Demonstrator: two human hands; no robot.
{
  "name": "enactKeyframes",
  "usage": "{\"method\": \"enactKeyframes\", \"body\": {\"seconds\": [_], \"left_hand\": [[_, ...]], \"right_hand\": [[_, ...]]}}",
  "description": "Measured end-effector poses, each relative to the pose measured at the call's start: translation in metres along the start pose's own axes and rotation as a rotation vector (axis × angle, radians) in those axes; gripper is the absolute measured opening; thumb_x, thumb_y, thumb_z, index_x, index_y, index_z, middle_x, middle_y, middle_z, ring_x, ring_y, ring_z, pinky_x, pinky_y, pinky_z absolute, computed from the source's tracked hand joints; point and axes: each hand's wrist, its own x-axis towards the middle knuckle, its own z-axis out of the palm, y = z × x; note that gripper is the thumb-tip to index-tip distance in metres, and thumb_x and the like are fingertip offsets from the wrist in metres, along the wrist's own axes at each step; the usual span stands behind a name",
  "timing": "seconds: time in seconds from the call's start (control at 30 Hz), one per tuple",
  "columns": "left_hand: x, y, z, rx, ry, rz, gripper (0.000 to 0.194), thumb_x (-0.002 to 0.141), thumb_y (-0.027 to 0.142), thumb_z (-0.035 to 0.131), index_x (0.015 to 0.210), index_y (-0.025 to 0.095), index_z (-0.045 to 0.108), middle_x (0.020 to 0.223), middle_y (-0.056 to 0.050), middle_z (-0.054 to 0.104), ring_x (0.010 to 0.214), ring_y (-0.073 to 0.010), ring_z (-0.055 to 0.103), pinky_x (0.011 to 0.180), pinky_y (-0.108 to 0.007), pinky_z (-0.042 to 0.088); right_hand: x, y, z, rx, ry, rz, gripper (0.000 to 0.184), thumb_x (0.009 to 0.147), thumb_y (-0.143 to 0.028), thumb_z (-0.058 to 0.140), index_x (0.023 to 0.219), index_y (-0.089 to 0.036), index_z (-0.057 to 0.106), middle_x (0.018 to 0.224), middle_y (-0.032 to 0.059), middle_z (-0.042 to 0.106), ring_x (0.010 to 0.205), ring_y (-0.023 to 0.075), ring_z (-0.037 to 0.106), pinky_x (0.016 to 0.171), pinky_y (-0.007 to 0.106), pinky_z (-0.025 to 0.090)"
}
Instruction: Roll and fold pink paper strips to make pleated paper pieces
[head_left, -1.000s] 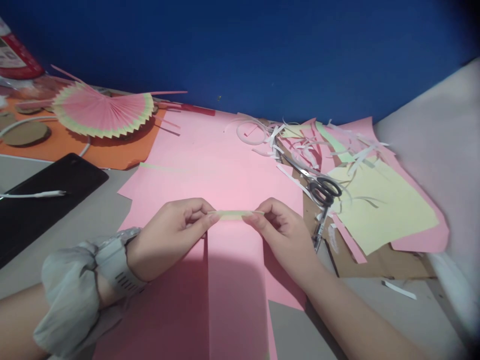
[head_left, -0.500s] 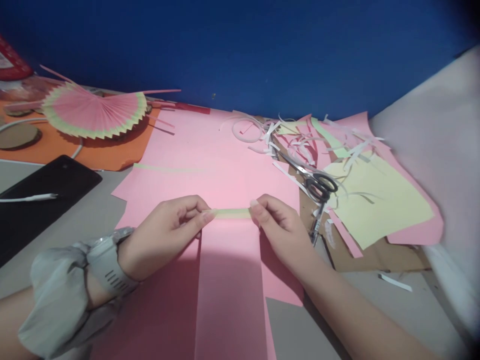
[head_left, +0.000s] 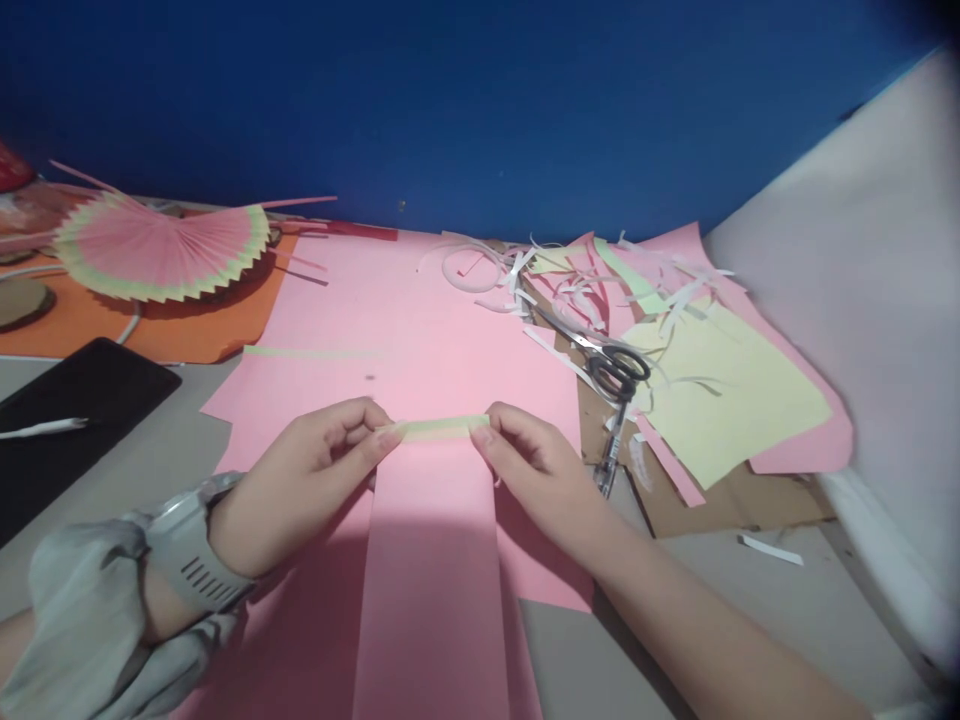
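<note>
A long pink paper strip runs toward me, its far end edged with a narrow yellow-green band. My left hand pinches the left corner of that end between thumb and fingers. At the right corner, my right hand pinches the same end, its thumb on the band. The strip's near end runs out of the bottom of the view. Beneath it lie large pink sheets, one with a thin green edge at the left.
A pleated pink-and-green paper fan stands on orange paper at the left, near a black phone-like slab. Black-handled scissors, paper scraps and a pale yellow sheet lie right, partly over cardboard. A blue wall rises behind.
The whole view has shifted, so most things appear farther left. Both hands still pinch the strip's end; the right fingers have moved slightly inward, uncovering its right corner.
</note>
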Motion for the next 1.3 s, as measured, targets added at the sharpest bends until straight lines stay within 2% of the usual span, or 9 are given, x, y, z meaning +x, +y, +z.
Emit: {"method": "enactKeyframes", "body": {"seconds": [0.13, 0.3, 0.43, 0.5, 0.57, 0.63, 0.8, 1.03, 1.3], "left_hand": [[-0.001, -0.001, 0.001, -0.007, 0.021, -0.020, 0.026, 0.086, 0.043, 0.047, 0.074, 0.019, 0.050, 0.058, 0.007, 0.043, 0.054, -0.0080, 0.040, 0.053, -0.018, 0.034], [-0.001, 0.002, 0.000, 0.029, 0.065, 0.016, 0.025, 0.087, 0.040, 0.047, 0.074, 0.019, 0.050, 0.060, 0.007, 0.044, 0.056, -0.0080, 0.041, 0.054, -0.018, 0.036], [-0.006, 0.003, 0.001, 0.183, 0.159, 0.066, 0.023, 0.087, 0.038, 0.047, 0.074, 0.020, 0.052, 0.057, 0.006, 0.047, 0.053, -0.0094, 0.045, 0.052, -0.020, 0.037], [-0.011, 0.001, 0.002, 0.308, 0.261, 0.173, 0.017, 0.086, 0.033, 0.050, 0.077, 0.021, 0.056, 0.062, 0.005, 0.056, 0.059, -0.0112, 0.052, 0.059, -0.022, 0.042], [-0.014, -0.003, 0.003, 0.389, 0.345, 0.354, 0.009, 0.084, 0.026, 0.053, 0.080, 0.021, 0.059, 0.076, 0.003, 0.065, 0.074, -0.0135, 0.060, 0.078, -0.025, 0.044], [-0.014, -0.007, 0.003, 0.379, 0.342, 0.465, 0.008, 0.084, 0.022, 0.052, 0.081, 0.022, 0.059, 0.087, 0.002, 0.068, 0.086, -0.0145, 0.061, 0.091, -0.028, 0.040], [-0.005, -0.008, -0.001, 0.266, 0.276, 0.244, 0.011, 0.087, 0.030, 0.050, 0.084, 0.023, 0.058, 0.089, 0.004, 0.066, 0.086, -0.0127, 0.059, 0.073, -0.021, 0.043], [-0.001, -0.004, -0.002, 0.182, 0.221, 0.165, 0.020, 0.086, 0.038, 0.050, 0.078, 0.021, 0.056, 0.070, 0.004, 0.060, 0.077, -0.0140, 0.058, 0.065, -0.020, 0.043], [-0.001, -0.006, -0.002, 0.159, 0.277, 0.172, 0.018, 0.086, 0.037, 0.049, 0.076, 0.022, 0.054, 0.076, 0.003, 0.062, 0.083, -0.0140, 0.059, 0.071, -0.021, 0.044]], "right_hand": [[0.000, 0.000, 0.001, -0.022, 0.018, -0.029, 0.034, 0.092, -0.040, 0.040, 0.065, -0.020, 0.031, 0.063, -0.0050, 0.027, 0.059, 0.0101, 0.029, 0.055, 0.023, 0.026], [-0.001, -0.002, 0.002, -0.011, -0.045, 0.010, 0.035, 0.093, -0.040, 0.037, 0.065, -0.021, 0.029, 0.063, -0.0049, 0.026, 0.059, 0.0104, 0.031, 0.055, 0.024, 0.026], [-0.001, -0.002, 0.004, -0.016, 0.004, -0.018, 0.035, 0.092, -0.041, 0.040, 0.065, -0.020, 0.030, 0.062, -0.0049, 0.029, 0.059, 0.0104, 0.030, 0.054, 0.023, 0.026], [-0.001, -0.003, 0.003, -0.005, -0.023, -0.042, 0.034, 0.092, -0.042, 0.039, 0.066, -0.020, 0.036, 0.063, -0.0042, 0.034, 0.061, 0.0107, 0.035, 0.056, 0.023, 0.029], [-0.002, -0.004, 0.003, -0.010, -0.076, -0.070, 0.033, 0.092, -0.042, 0.037, 0.068, -0.019, 0.043, 0.066, -0.0030, 0.039, 0.063, 0.0114, 0.039, 0.059, 0.024, 0.031], [-0.003, -0.005, 0.002, -0.031, -0.105, -0.077, 0.034, 0.093, -0.042, 0.037, 0.070, -0.019, 0.047, 0.068, -0.0019, 0.044, 0.064, 0.0120, 0.042, 0.059, 0.024, 0.032], [-0.003, -0.004, 0.002, -0.053, -0.113, -0.019, 0.034, 0.092, -0.044, 0.036, 0.072, -0.018, 0.047, 0.068, -0.0022, 0.044, 0.063, 0.0117, 0.041, 0.057, 0.024, 0.030], [0.002, 0.003, 0.004, -0.078, -0.014, -0.020, 0.038, 0.089, -0.048, 0.043, 0.065, -0.019, 0.034, 0.062, -0.0052, 0.029, 0.058, 0.0092, 0.030, 0.053, 0.023, 0.025], [0.002, -0.002, 0.001, -0.049, -0.044, -0.024, 0.041, 0.091, -0.044, 0.041, 0.062, -0.019, 0.026, 0.061, -0.0053, 0.024, 0.057, 0.0086, 0.026, 0.052, 0.023, 0.023]]}}
